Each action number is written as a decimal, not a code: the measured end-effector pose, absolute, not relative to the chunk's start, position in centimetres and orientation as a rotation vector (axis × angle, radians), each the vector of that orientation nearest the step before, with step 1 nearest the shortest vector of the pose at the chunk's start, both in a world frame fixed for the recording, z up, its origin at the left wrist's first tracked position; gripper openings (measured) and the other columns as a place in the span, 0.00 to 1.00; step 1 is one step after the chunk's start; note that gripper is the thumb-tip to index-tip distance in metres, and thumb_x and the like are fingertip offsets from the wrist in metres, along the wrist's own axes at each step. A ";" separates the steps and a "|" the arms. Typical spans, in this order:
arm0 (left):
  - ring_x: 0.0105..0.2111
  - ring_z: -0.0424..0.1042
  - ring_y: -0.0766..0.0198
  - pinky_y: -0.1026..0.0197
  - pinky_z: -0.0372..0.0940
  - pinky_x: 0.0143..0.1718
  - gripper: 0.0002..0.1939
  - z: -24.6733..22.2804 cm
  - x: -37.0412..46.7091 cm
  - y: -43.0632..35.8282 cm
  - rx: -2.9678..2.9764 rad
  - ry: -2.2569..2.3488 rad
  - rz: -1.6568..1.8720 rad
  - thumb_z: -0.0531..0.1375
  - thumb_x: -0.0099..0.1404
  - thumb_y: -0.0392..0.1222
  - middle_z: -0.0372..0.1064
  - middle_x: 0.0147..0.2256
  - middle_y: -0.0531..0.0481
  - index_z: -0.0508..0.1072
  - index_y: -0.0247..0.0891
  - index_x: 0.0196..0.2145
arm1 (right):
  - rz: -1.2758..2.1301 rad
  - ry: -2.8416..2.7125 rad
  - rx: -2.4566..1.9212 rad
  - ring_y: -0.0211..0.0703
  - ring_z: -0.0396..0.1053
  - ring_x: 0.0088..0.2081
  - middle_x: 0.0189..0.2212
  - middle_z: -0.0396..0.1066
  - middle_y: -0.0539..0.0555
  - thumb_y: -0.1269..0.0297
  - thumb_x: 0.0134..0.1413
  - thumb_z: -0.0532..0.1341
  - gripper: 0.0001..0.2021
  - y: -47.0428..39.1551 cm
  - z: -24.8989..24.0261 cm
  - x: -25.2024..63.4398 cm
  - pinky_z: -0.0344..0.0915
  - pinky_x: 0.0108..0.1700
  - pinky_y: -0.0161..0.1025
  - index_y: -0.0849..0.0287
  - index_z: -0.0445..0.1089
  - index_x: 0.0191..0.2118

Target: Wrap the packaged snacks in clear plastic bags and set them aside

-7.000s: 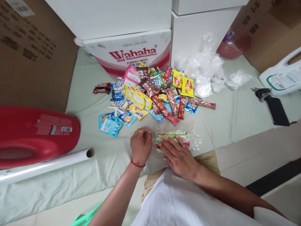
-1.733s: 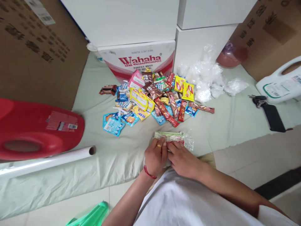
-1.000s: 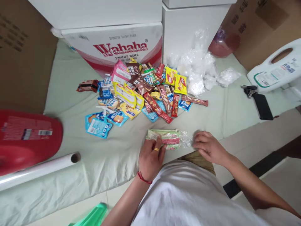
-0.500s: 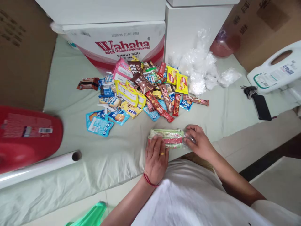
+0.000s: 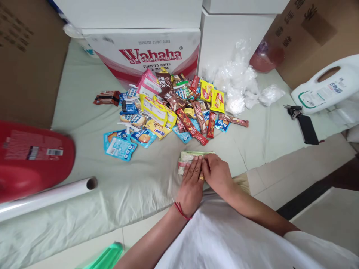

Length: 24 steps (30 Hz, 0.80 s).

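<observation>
A flat green and red packet (image 5: 188,157) in clear plastic wrap lies near the front edge of the cloth-covered table. Across it rests my left hand (image 5: 191,183), fingers stretched out and pressing it down. My right hand (image 5: 218,172) is curled over the packet's right part, its fingertips against my left fingers. It appears to pinch the loose end of the wrap, which the hand itself covers. Just beyond lies a pile of snacks, with a red wafer bar (image 5: 193,127), yellow packets (image 5: 153,110) and a light-blue packet (image 5: 120,148).
Behind the snacks stands a Wahaha carton (image 5: 151,52). Crumpled clear plastic (image 5: 235,82) sits right of it. A white jug (image 5: 327,86), keys (image 5: 294,112) and a black phone (image 5: 307,129) lie at the right. A red container (image 5: 36,160) and a film roll (image 5: 50,196) occupy the left.
My right hand has moved left from the packet's right end, where it held the clear wrap, to over the packet beside my left hand. My left hand still presses the packet.
</observation>
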<state>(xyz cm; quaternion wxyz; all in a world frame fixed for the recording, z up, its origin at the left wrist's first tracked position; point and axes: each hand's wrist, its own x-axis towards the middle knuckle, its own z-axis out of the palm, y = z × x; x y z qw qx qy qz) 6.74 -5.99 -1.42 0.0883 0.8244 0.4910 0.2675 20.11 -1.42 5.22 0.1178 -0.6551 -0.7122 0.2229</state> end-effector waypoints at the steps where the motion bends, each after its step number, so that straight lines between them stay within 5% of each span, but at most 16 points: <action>1: 0.75 0.48 0.52 0.41 0.54 0.72 0.41 -1.4 6.6 -5.9 2.412 1.437 0.839 0.47 0.69 0.23 0.57 0.71 0.35 0.41 0.34 0.76 | 0.622 -2.112 -1.888 0.49 0.74 0.39 0.41 0.75 0.61 0.66 0.72 0.51 0.13 -1.7 5.1 19.8 0.69 0.42 0.42 0.61 0.72 0.48; 7: 0.76 0.44 0.48 0.36 0.54 0.71 0.41 -0.2 5.0 -5.5 2.038 1.141 1.075 0.51 0.67 0.27 0.45 0.74 0.30 0.45 0.36 0.75 | 0.626 -2.291 -1.568 0.61 0.66 0.55 0.54 0.67 0.72 0.61 0.72 0.53 0.24 -4.6 3.8 20.0 0.71 0.58 0.57 0.71 0.64 0.65; 11: 0.75 0.45 0.48 0.32 0.36 0.74 0.43 0.6 4.6 -5.4 2.170 1.015 0.890 0.50 0.66 0.29 0.49 0.74 0.34 0.42 0.38 0.76 | 0.775 -2.289 -1.417 0.64 0.63 0.60 0.57 0.64 0.74 0.64 0.69 0.56 0.23 -5.0 4.3 21.3 0.66 0.63 0.64 0.71 0.67 0.64; 17: 0.75 0.47 0.54 0.45 0.25 0.75 0.38 1.3 5.1 -5.2 2.387 1.151 0.594 0.51 0.70 0.36 0.50 0.74 0.40 0.49 0.34 0.75 | 1.127 -1.978 -1.103 0.44 0.74 0.54 0.53 0.75 0.57 0.71 0.71 0.54 0.17 -3.6 6.6 27.4 0.74 0.56 0.43 0.51 0.74 0.57; 19: 0.75 0.48 0.56 0.47 0.22 0.75 0.35 1.3 5.5 -5.2 2.455 1.242 0.550 0.52 0.71 0.36 0.52 0.73 0.42 0.53 0.35 0.74 | 0.935 -2.088 -1.137 0.46 0.70 0.61 0.59 0.73 0.57 0.77 0.69 0.52 0.25 -2.8 5.8 28.8 0.68 0.64 0.50 0.48 0.68 0.65; 24: 0.73 0.52 0.54 0.45 0.21 0.75 0.34 1.1 6.3 -4.8 2.536 1.351 0.503 0.57 0.68 0.38 0.54 0.73 0.41 0.59 0.33 0.71 | 0.761 -2.514 -1.105 0.53 0.42 0.77 0.76 0.50 0.58 0.87 0.54 0.51 0.49 -1.3 2.1 28.7 0.49 0.74 0.67 0.50 0.39 0.78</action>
